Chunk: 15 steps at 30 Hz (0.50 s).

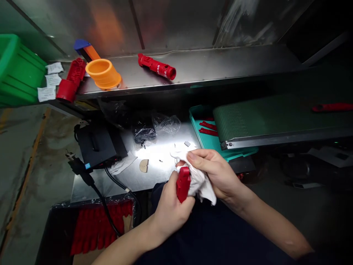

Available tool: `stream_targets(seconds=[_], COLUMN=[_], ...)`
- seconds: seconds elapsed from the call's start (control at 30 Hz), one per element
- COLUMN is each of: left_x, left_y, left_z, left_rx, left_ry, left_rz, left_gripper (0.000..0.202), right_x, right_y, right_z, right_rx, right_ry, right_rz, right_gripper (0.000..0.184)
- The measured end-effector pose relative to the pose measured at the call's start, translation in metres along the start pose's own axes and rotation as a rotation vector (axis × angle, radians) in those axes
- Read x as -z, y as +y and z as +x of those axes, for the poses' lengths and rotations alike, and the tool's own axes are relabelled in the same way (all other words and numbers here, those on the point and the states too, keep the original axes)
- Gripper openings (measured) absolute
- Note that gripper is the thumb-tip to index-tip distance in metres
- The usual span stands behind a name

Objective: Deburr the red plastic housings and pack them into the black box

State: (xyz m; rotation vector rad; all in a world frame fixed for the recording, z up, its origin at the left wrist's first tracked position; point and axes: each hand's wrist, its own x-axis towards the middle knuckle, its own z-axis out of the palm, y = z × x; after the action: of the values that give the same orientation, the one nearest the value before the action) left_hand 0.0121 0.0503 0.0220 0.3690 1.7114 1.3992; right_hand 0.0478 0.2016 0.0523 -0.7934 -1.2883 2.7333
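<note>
My left hand (172, 206) is closed around a red plastic part (183, 186), whose upper end sticks out above the fist. In my right hand (217, 171) a crumpled white cloth (199, 184) is bunched, pressed against the far side of the red part. One corner of the cloth hangs down below the fingers. The red part's lower end is hidden by the left fingers. Both hands are over the front edge of a metal worktable (168, 176), close to my body.
A green conveyor belt (264, 117) runs right, over a teal tray (204, 138) of red parts. On the shelf lie a red tube-shaped part (156, 67) and an orange ring (102, 73). A black box (96, 145) with cables stands left, above a bin of red parts (96, 228).
</note>
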Motion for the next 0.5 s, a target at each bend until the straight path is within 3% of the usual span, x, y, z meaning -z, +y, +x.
stream_targets(seconds=[0.13,0.23,0.33,0.4,0.5], left_x=[0.012,0.017,0.023,0.028,0.034], left_y=[0.001,-0.003,-0.012,-0.018,-0.023], left_z=[0.001,0.001,0.001,0.001,0.002], left_rx=[-0.257,-0.280,-0.327,-0.461,-0.618], left_ry=[-0.025,-0.057,-0.070,-0.105,-0.211], left_rz=[0.115,0.109,0.177,0.252,0.296], left_gripper=[0.023,0.025,0.020,0.018,0.025], right_x=[-0.014,-0.024,-0.025,-0.022,-0.014], right_y=[0.001,0.011,0.014,0.009,-0.002], right_z=[-0.018,-0.021,-0.018,-0.018,-0.029], right_rx=[0.302,0.440,0.317,0.201,0.168], right_ry=[-0.001,0.074,0.081,0.008,-0.108], right_rz=[-0.384,-0.464,-0.291,-0.183,-0.204], right_gripper=[0.011,0.013,0.017,0.020,0.013])
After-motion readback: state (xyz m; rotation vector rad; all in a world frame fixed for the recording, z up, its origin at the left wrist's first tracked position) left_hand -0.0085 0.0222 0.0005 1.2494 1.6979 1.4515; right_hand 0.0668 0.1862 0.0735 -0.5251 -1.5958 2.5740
